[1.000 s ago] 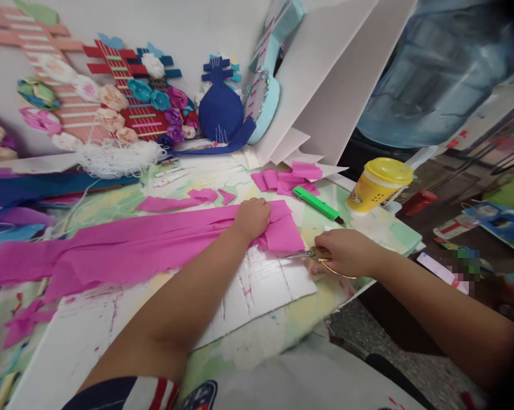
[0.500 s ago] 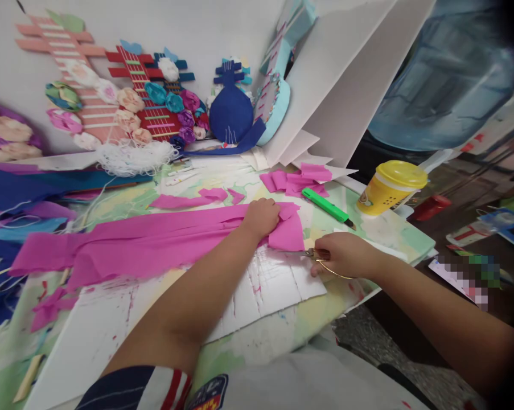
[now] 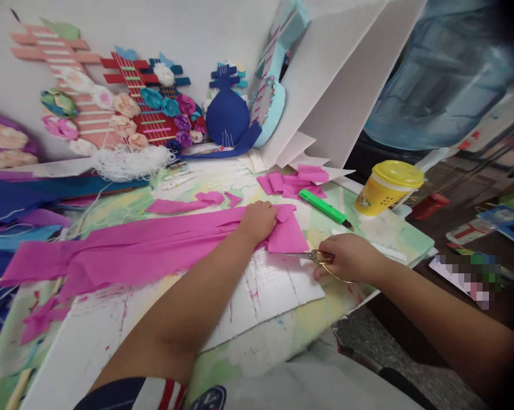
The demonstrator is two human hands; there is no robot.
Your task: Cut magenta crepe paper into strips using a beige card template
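On scored white board [image 3: 278, 285]: long magenta paper strip [image 3: 128, 246].
Left hand [image 3: 259, 221] rests on strip, grip indeterminable; right hand [image 3: 348, 257] grips gold-handled metal scissors [image 3: 313, 255] near strip's edge.

On my tabletop [image 3: 278, 335], the paper strip [image 3: 124, 247] lies partly over the board [image 3: 278, 285], scissors [image 3: 315, 256] at its right end. Behind it I see paper scraps [image 3: 293, 182], the cutter [image 3: 323, 206] to their front right, the cup [image 3: 389, 191] farther right. String [image 3: 131, 163] sits back left; beyond the cup, blurred, is probably a bottle [image 3: 442, 91].
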